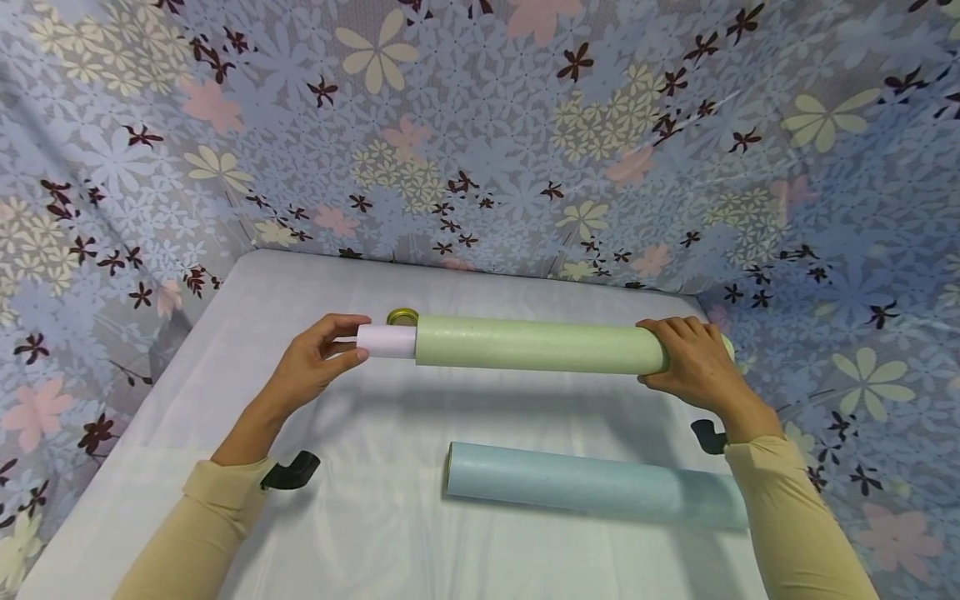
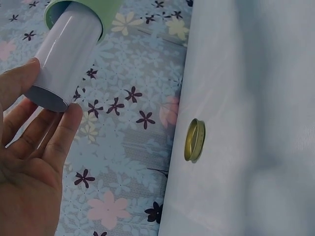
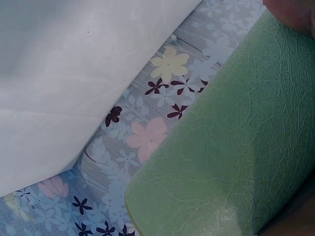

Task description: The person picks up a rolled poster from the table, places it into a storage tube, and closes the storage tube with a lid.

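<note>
My right hand [image 1: 693,362] grips a long light green tube [image 1: 540,346] near its right end, holding it level above the table. From the tube's left end sticks out a white roll [image 1: 386,341], which looks like rolled paper or sheet. The thumb and fingers of my left hand [image 1: 318,358] pinch the outer end of this roll. In the left wrist view the roll [image 2: 69,54] sits inside the green tube's open mouth [image 2: 55,11]. Textured green covering [image 3: 221,132] fills much of the right wrist view, where only a little of the hand shows.
A gold ring-shaped cap [image 2: 195,140] lies on the white-covered table [image 1: 360,533], behind the roll. A light blue tube [image 1: 585,483] lies nearer to me, its right end by my right sleeve. Floral cloth [image 1: 480,150] hangs beyond the table.
</note>
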`<action>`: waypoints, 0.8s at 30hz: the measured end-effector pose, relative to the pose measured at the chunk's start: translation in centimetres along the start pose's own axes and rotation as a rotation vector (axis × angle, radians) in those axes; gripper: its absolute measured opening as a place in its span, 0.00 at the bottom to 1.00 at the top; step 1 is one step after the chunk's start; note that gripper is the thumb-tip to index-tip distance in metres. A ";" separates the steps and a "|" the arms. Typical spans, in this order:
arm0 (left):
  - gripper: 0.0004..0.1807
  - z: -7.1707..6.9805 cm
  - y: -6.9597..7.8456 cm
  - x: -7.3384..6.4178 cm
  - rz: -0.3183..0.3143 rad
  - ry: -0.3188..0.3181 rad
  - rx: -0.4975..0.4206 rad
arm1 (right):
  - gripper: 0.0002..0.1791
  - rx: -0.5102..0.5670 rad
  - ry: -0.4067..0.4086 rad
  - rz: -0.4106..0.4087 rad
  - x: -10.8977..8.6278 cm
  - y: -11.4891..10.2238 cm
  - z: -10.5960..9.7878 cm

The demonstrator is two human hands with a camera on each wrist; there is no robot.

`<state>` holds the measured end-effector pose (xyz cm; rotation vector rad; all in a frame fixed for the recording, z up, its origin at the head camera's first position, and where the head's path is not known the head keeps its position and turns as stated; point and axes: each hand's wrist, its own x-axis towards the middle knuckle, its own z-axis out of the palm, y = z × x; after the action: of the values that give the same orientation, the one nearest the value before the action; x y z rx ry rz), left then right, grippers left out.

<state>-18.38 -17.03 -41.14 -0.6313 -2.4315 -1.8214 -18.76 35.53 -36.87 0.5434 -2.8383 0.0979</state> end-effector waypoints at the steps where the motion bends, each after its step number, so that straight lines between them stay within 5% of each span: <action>1: 0.26 0.1 0.0 0.0 0.006 -0.003 -0.006 | 0.45 -0.002 -0.001 0.001 0.0 0.0 0.0; 24: 0.26 2.0 0.4 1.2 0.066 -0.039 -0.015 | 0.45 -0.017 -0.004 -0.003 0.2 -0.4 0.1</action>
<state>-18.89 -14.76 -41.07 -0.7458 -2.3928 -1.8211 -18.83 35.03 -36.92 0.5444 -2.8399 0.0726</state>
